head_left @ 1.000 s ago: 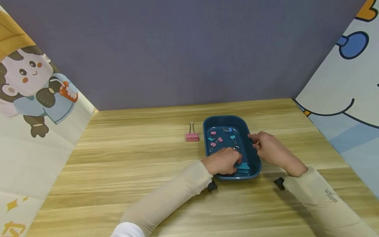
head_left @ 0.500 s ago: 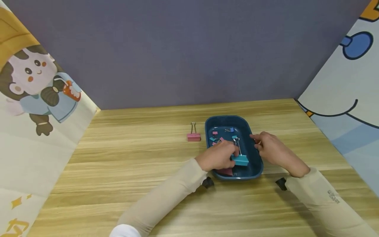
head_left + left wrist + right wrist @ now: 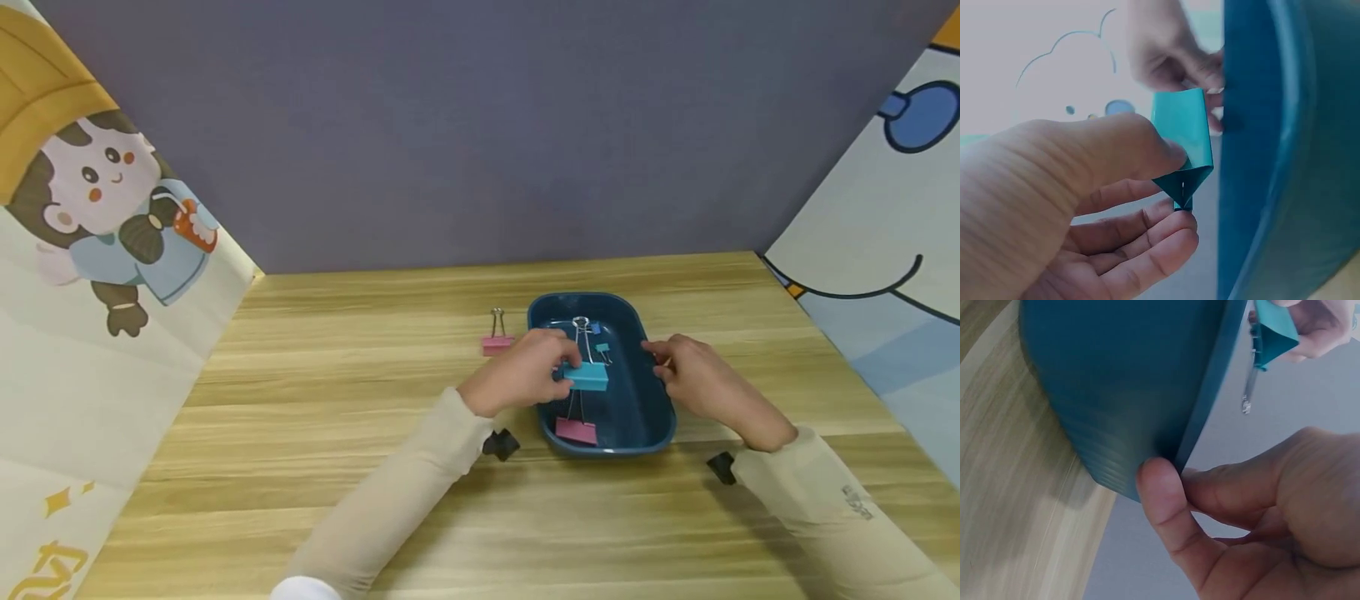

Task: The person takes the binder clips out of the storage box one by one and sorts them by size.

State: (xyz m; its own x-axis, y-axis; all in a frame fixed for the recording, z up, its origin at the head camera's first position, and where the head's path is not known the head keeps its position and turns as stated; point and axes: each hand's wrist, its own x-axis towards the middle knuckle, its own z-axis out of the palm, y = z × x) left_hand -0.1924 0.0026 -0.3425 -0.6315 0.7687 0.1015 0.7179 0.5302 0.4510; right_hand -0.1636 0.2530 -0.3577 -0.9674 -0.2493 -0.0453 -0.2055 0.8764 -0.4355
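Observation:
Between thumb and fingers my left hand pinches a large teal binder clip, held above the blue tray. In the left wrist view the thumb presses the teal clip's flat side, with fingers beneath. My right hand pinches the tray's right rim; the right wrist view shows thumb and finger on either side of the wall. A large pink binder clip lies at the tray's near end. Small clips, including a teal one and a blue one, lie farther back; my left hand hides others.
Another large pink binder clip lies on the wooden table just left of the tray. A grey panel stands along the table's back edge. Cartoon-printed panels flank both sides.
My left hand has lifted the teal clip from the tray's near end and carried it up and to the left, uncovering the pink clip beneath. My right hand keeps its hold on the rim.

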